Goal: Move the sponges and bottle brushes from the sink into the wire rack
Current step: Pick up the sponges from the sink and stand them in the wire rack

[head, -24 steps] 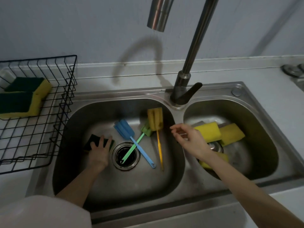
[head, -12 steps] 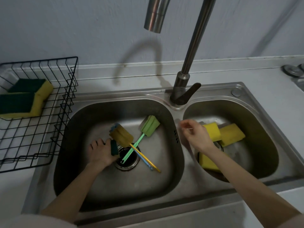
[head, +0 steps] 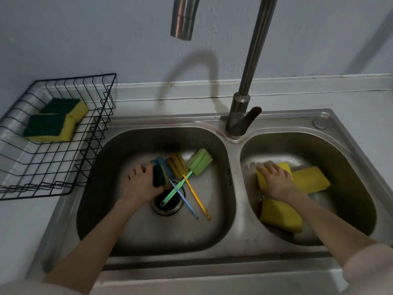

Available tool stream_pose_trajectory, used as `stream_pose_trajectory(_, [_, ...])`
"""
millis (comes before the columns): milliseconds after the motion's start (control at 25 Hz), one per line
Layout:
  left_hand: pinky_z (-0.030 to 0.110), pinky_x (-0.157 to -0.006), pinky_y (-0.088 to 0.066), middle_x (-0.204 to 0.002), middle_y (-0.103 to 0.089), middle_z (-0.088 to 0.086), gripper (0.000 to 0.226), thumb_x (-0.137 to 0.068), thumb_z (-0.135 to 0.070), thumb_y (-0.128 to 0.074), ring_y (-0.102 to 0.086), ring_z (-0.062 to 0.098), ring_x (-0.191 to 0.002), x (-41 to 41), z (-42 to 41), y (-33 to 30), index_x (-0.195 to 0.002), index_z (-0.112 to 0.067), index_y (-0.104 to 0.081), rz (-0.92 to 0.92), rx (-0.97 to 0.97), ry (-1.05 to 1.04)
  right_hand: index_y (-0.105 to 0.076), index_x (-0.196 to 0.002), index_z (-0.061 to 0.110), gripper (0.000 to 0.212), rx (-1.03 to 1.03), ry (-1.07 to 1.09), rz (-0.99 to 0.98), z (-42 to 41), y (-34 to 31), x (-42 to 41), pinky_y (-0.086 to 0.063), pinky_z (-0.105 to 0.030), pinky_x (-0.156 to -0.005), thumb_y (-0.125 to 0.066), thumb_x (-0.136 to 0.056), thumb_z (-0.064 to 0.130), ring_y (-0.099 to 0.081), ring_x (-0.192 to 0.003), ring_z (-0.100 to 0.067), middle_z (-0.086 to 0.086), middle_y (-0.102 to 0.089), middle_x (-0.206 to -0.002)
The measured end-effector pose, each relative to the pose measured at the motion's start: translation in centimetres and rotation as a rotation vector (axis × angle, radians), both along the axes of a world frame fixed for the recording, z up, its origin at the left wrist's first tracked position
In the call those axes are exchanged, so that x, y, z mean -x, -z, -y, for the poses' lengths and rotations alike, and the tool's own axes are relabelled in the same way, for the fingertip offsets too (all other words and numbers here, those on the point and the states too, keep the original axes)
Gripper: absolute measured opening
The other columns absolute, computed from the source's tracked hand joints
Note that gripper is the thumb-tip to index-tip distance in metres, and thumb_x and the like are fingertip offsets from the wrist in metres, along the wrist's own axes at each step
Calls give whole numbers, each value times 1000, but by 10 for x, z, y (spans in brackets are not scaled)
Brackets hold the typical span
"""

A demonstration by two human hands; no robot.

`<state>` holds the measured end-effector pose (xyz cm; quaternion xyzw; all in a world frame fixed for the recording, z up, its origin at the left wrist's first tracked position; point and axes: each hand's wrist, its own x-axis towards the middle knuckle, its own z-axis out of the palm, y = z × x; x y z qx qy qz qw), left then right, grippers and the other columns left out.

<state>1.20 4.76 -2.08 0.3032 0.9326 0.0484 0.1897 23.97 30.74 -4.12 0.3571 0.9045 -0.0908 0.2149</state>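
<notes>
In the left basin of the steel sink (head: 231, 211), my left hand (head: 140, 184) grips a green-and-yellow sponge (head: 160, 176) held on edge. Beside it lie three bottle brushes: blue (head: 182, 199), yellow (head: 177, 167) and green (head: 200, 161), their handles crossing over the drain (head: 168, 201). In the right basin my right hand (head: 276, 180) rests flat on a yellow sponge (head: 263, 179). A second yellow sponge (head: 310, 179) lies to its right, a third (head: 280, 216) nearer me. The black wire rack (head: 85, 150) on the left holds two green-topped sponges (head: 51, 127).
The tall faucet (head: 251, 67) rises between the basins, its spout (head: 185, 18) hanging over the left one. A grey counter (head: 361, 99) runs behind and right of the sink, a pale wall behind it.
My left hand has lifted the green sponge up on edge beside the brushes. My right hand has dropped into the right basin onto a yellow sponge. The yellow brush has shifted next to the blue one.
</notes>
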Motion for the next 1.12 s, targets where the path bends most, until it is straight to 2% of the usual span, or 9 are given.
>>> stream_pose_trajectory(160, [45,-100,-32,-130,-34,21,74,-75,-38,-64,-34,39,-121,-9,-6,0,-133,-17,-24,-12,-44,-15,-8,-144,24,73,-101,-70,92,-10,7,2,-22,-42,-111,-54,-87,25,-12,-140,-30,-4,-8,-156])
stream_pose_trajectory(400, [44,-98,-34,-129,-34,19,75,-73,-44,-63,-35,37,-119,-21,-13,8,-132,-20,-24,-9,-37,3,-14,-142,23,75,-246,-131,87,-14,16,2,-26,-38,-107,-58,-82,32,-24,-133,-28,-8,-25,-145])
stream_pose_trajectory(600, [44,-99,-34,-128,-36,18,75,-73,-47,-63,-36,35,-119,-22,-18,1,-132,-21,-25,-20,-70,21,-19,-140,15,79,-204,-48,-65,-13,5,3,-25,-40,-108,-64,-76,30,-31,-127,-32,-15,-33,-133])
stream_pose_trajectory(720, [44,-99,-34,-130,-35,18,77,-74,-46,-63,-35,35,-121,-23,-19,-8,-134,-22,-22,-20,-102,39,-19,-140,13,80,-116,36,-147,-7,-13,6,-31,-42,-105,-65,-77,32,-34,-123,-36,-19,-33,-129])
stream_pose_trajectory(960, [46,-98,-35,-128,-35,18,75,-75,-46,-62,-37,35,-118,-23,-21,-40,-134,-21,-23,-42,-210,81,-9,-144,23,88,-52,147,-361,12,-79,17,-30,-50,-106,-64,-77,37,-27,-129,-41,-22,-23,-141])
stream_pose_trajectory(1120, [48,-99,-34,-129,-35,19,75,-75,-46,-61,-36,37,-119,-12,-14,-74,-135,-21,-23,-85,-313,91,-14,-143,32,77,76,106,-632,30,-135,30,-33,-45,-103,-59,-80,36,-33,-126,-41,-21,-30,-136])
